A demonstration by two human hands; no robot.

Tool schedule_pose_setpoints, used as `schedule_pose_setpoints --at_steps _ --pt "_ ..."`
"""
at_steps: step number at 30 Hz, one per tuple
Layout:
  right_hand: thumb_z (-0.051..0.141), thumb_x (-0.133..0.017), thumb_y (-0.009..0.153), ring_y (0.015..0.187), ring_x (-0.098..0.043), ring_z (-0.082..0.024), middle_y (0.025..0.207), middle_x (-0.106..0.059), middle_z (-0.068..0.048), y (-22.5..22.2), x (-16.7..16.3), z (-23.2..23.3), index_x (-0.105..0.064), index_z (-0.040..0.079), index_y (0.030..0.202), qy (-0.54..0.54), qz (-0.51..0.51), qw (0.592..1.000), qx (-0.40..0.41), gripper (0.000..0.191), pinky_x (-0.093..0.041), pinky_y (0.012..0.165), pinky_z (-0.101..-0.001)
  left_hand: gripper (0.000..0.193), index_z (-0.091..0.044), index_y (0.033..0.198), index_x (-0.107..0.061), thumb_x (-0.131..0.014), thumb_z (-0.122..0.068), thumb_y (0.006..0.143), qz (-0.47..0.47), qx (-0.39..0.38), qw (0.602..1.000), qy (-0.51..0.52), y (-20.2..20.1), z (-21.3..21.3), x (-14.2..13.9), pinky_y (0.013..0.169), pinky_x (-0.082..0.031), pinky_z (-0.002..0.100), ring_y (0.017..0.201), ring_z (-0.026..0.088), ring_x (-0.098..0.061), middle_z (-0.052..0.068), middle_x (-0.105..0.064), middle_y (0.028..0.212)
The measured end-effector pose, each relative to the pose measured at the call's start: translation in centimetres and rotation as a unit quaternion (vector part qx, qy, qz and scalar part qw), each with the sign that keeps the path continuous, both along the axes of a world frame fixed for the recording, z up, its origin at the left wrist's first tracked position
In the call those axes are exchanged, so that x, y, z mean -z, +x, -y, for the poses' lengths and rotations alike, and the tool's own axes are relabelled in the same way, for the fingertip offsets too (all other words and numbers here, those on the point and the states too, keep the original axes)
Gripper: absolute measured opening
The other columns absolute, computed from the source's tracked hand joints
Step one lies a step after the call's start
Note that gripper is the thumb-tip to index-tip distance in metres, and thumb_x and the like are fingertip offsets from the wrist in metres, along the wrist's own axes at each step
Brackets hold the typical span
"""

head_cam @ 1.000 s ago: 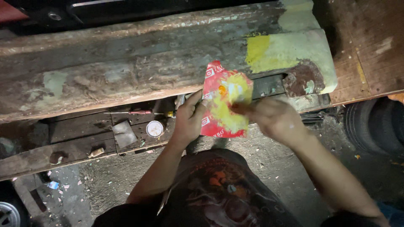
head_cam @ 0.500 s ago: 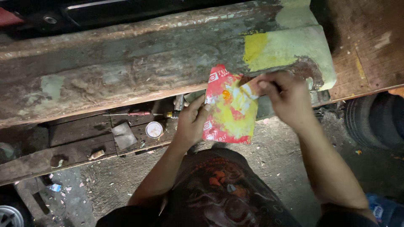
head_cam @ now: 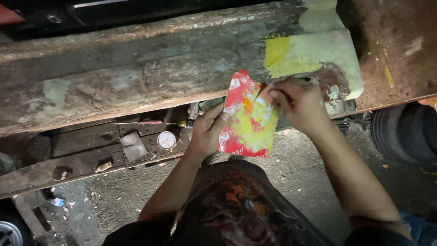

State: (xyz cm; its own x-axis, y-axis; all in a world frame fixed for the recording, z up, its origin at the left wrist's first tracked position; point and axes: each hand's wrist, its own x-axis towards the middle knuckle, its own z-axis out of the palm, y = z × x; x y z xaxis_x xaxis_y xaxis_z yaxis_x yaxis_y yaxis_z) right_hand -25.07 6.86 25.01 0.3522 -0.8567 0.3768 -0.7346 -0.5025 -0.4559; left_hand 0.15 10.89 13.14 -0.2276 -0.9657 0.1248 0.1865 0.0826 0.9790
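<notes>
Head view looks down on the long, worn panel of weathered grey material with a yellow-green patch point(head_cam: 182, 77), which runs across just beyond both my hands. Below it, to the left of my left hand, sits the dark, dusty wooden ledge point(head_cam: 82, 152). On my right, well apart from my right hand, is the black rubber tyre point(head_cam: 405, 132). Between my hands I hold the flat red piece of card smeared with yellow paste point(head_cam: 248, 120): it stands tilted, its top edge against the panel's lower rim. My left hand point(head_cam: 207, 132) grips its left edge, thumb on the front face. My right hand point(head_cam: 298, 102) is closed around a small tool at the card's upper right corner; I cannot tell what the tool is. Left of my left hand, on the ledge, lie a grey square scrap point(head_cam: 133, 146), a thin red-handled screwdriver point(head_cam: 148, 122) and a small round white lid point(head_cam: 166, 140).
</notes>
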Motion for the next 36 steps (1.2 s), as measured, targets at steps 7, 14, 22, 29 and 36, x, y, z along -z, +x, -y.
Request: schedule_pose_setpoints --at_steps 7,14,22,29,36 --pt "0.009 -0.075 0.091 0.080 -0.071 -0.031 0.092 -0.072 -0.016 0.8 1.7 -1.8 -0.073 0.000 0.105 -0.044 -0.004 0.997 -0.066 0.016 -0.058 0.072 -0.0400 0.034 0.008 0.138 -0.058 -0.053 -0.008 0.108 -0.012 -0.038 0.999 -0.020 -0.4 0.5 -0.6 0.091 -0.054 0.025 0.102 0.008 -0.065 0.004 -0.069 0.116" --pt "0.011 -0.077 0.099 0.083 -0.071 -0.022 0.099 -0.074 -0.011 -0.9 0.4 -2.0 -0.076 0.005 0.104 -0.076 0.041 0.996 0.021 0.008 -0.057 0.073 -0.0325 0.037 0.005 0.141 -0.059 -0.055 -0.009 0.106 0.070 -0.045 0.996 0.022 -0.3 1.4 -1.6 0.064 -0.043 0.022 0.073 0.003 -0.048 -0.002 -0.059 0.086" --pt "0.008 -0.082 0.088 0.088 -0.068 -0.019 0.113 -0.075 -0.006 2.2 -0.2 -3.0 -0.078 0.005 0.097 -0.228 -0.134 0.962 -0.074 0.010 -0.058 0.073 -0.0318 0.035 0.005 0.140 -0.057 -0.052 -0.007 0.107 0.003 -0.055 0.998 0.008 -0.9 1.1 -1.9 0.070 -0.044 0.021 0.078 0.002 -0.050 -0.005 -0.063 0.096" --pt "0.004 -0.073 0.084 0.088 -0.071 -0.018 0.113 -0.078 -0.006 1.6 1.2 -4.3 -0.077 0.009 0.103 -0.142 -0.115 0.974 -0.134 0.020 -0.059 0.071 -0.0302 0.037 0.004 0.141 -0.058 -0.051 -0.008 0.107 -0.004 -0.086 0.996 0.006 -0.6 1.0 -1.8 0.072 -0.047 0.020 0.080 0.002 -0.056 -0.001 -0.069 0.100" --pt "0.012 -0.075 0.098 0.063 -0.067 -0.017 0.080 -0.075 -0.012 -0.5 1.9 -2.5 -0.077 0.003 0.102 0.126 0.136 0.977 0.104 0.011 -0.052 0.056 -0.0325 0.037 0.004 0.142 -0.055 -0.051 -0.008 0.108 0.004 -0.067 0.998 0.000 -0.2 0.3 -1.7 0.081 -0.052 0.023 0.090 0.005 -0.062 0.003 -0.071 0.108"
